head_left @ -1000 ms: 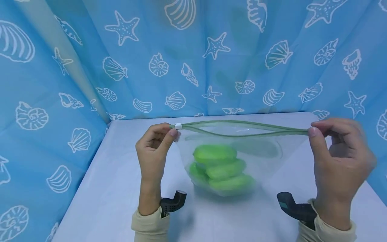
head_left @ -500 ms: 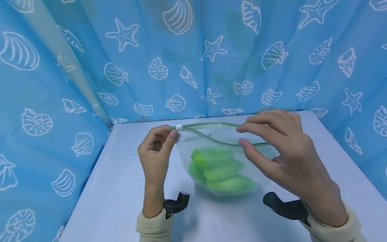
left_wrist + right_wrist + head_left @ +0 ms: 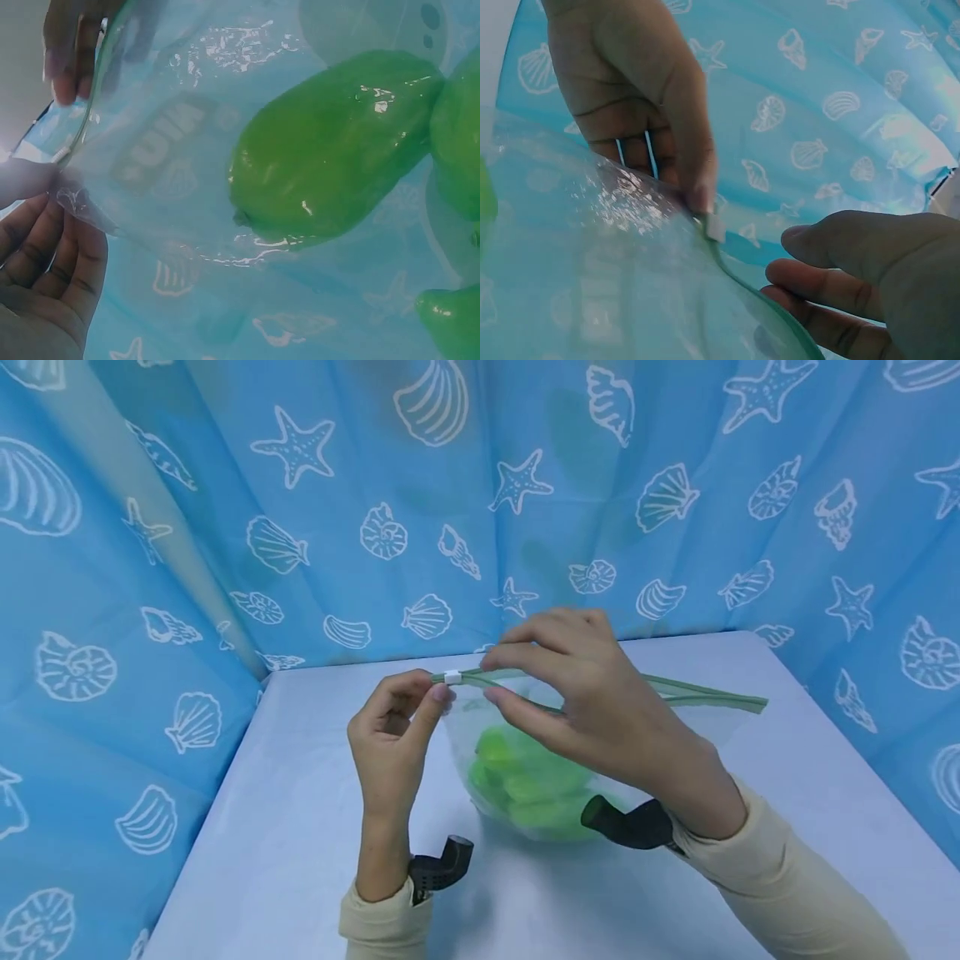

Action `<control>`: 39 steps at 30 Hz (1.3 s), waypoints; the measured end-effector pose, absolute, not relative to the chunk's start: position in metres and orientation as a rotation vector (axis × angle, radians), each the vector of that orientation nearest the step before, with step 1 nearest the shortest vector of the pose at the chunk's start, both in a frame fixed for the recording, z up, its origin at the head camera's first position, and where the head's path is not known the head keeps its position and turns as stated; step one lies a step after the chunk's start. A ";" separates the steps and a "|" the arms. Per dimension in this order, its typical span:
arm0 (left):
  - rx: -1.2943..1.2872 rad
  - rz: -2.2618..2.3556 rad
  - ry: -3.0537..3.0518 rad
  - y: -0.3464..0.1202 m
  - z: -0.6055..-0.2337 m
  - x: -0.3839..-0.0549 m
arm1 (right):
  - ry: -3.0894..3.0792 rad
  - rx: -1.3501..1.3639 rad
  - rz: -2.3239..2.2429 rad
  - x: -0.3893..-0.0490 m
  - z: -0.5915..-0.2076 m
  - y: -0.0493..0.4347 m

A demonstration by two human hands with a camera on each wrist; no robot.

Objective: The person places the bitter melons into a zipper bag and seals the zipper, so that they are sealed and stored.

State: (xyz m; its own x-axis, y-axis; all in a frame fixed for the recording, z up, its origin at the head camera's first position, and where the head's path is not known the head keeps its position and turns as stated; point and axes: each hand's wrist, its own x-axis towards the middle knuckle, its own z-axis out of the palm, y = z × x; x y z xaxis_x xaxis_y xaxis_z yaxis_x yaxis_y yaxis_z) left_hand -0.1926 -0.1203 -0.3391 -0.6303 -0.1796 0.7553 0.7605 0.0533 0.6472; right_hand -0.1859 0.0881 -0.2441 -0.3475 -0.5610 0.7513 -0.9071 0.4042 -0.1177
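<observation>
A clear zip bag [image 3: 463, 735] stands on the table, holding several green fruits [image 3: 517, 777]. In the left wrist view one fruit [image 3: 330, 150] looks smooth and mango-like through the plastic. A white slider [image 3: 452, 677] sits at the left end of the bag's green zip strip [image 3: 723, 696]. My left hand [image 3: 393, 735] pinches that left corner, thumb over fingers. My right hand [image 3: 592, 685] is just right of the slider, thumb and fingers parted around the zip; in the right wrist view they stand apart from the slider [image 3: 715, 226]. Part of the fruits is hidden behind my right hand.
A white cloth covers the table [image 3: 300, 793]. Blue curtain [image 3: 330, 577] with white shell and starfish prints hangs behind and on both sides. A black camera is on each wrist, the left one [image 3: 442, 862] and the right one [image 3: 630, 823].
My right hand has let go of the bag's right end and moved left along the zip to near the slider. My left hand still pinches the left corner.
</observation>
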 end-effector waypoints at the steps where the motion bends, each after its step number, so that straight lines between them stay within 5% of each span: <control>1: -0.609 -1.674 -1.616 -0.120 -0.339 -0.193 | -2.040 1.246 0.705 -0.188 -0.245 0.085; 17: -0.844 -1.665 -1.563 -0.117 -0.339 -0.195 | -2.076 1.326 0.600 -0.205 -0.248 0.068; 39: -0.740 -1.653 -1.584 -0.123 -0.341 -0.197 | -2.082 1.264 0.645 -0.208 -0.255 0.096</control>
